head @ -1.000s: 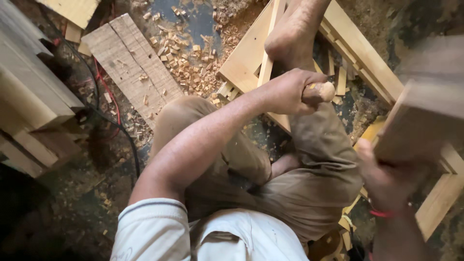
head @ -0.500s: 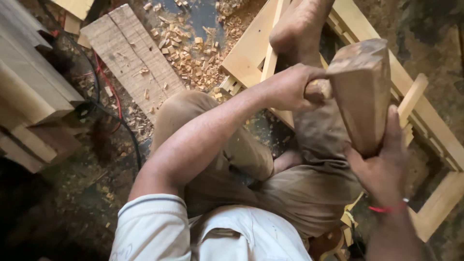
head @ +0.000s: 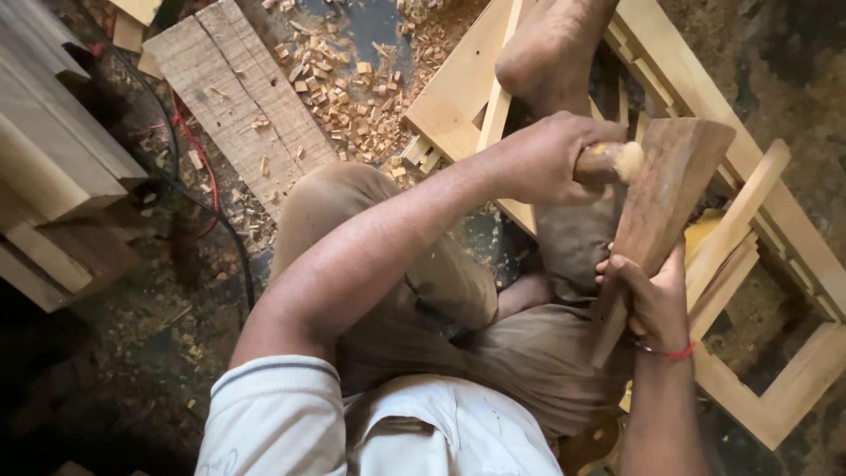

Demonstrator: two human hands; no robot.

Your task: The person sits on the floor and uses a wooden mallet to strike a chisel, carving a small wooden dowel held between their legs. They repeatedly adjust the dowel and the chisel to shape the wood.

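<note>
From the head view, your left hand [head: 546, 159] is closed around the wooden handle of a chisel [head: 608, 161], whose frayed, mushroomed butt end points toward the mallet; the blade is hidden behind your fist. Your right hand [head: 652, 300] is clamped on the lower part of a wooden mallet [head: 661, 198], a dark brown, worn block whose face sits right at the chisel's butt. This looks like the striking step of chopping a joint in the pale wooden frame [head: 758, 220], which lies on the floor under your bare foot [head: 551, 53]. The next blow calls for a square hit and a steady chisel. Wood chips [head: 352, 88] are scattered beside a rough plank [head: 233, 97].
</note>
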